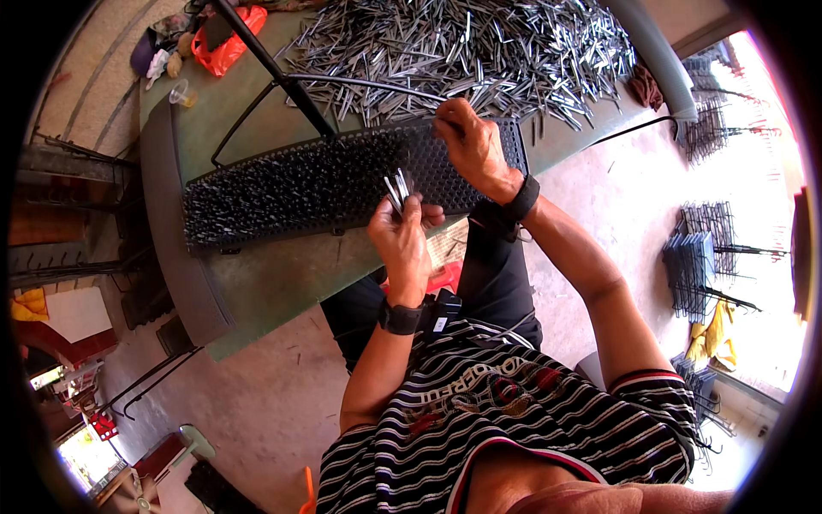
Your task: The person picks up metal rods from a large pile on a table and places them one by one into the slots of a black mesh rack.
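Note:
A long black perforated rack lies across the table in front of me. Thin metal pieces stand upright, packed densely in the holes of its left and middle parts, while the holes toward its right end show bare. My left hand, at the rack's near edge, is closed around a small bundle of slim silvery metal strips whose tips point up. My right hand hovers over the right part of the rack with fingers pinched together. Whatever is between those fingers is hidden.
A large heap of loose metal strips covers the table's far side. A black metal bar slants across at the rack's far edge. An orange-red plastic bag and a clear cup sit far left. Wire racks stand at right.

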### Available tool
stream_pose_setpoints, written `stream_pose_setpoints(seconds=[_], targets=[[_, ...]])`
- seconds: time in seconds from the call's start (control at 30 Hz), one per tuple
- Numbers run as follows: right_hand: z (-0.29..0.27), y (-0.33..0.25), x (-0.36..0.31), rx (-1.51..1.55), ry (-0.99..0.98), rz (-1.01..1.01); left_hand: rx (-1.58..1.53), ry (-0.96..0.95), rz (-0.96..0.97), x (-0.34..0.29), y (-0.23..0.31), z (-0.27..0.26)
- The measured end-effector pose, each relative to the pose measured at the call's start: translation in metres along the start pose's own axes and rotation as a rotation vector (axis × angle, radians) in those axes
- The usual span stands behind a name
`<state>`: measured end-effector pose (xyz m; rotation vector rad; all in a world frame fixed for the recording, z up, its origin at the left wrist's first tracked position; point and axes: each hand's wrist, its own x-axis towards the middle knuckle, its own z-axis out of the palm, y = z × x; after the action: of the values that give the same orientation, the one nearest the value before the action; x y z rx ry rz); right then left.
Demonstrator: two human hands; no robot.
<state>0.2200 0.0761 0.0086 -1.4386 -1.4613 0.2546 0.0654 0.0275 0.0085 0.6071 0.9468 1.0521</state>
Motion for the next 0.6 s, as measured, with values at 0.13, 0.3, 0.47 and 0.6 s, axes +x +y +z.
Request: stream_pose_setpoints(seconds=[0.13, 0.3, 0.47, 0.6], targets=[[0.000, -0.002, -0.001, -0.103, -0.066, 0.000, -0.001, 0.018, 0.007, 0.002, -0.001, -0.002], [0.000, 0.008, -0.001, -0.444, -0.268, -0.164, -0.014, 0.029, -0.004, 0.001, -0.002, -0.002], [-0.009, -0.026, -0.007, -0.139, -0.283, 0.140, -0.063, 0.044, 0.020, 0.003, -0.005, -0.001], [-0.016, -0.027, -0.013, 0.168, -0.447, 0.380, 0.086, -0.011, 0.018, 0.006, -0.010, -0.001]])
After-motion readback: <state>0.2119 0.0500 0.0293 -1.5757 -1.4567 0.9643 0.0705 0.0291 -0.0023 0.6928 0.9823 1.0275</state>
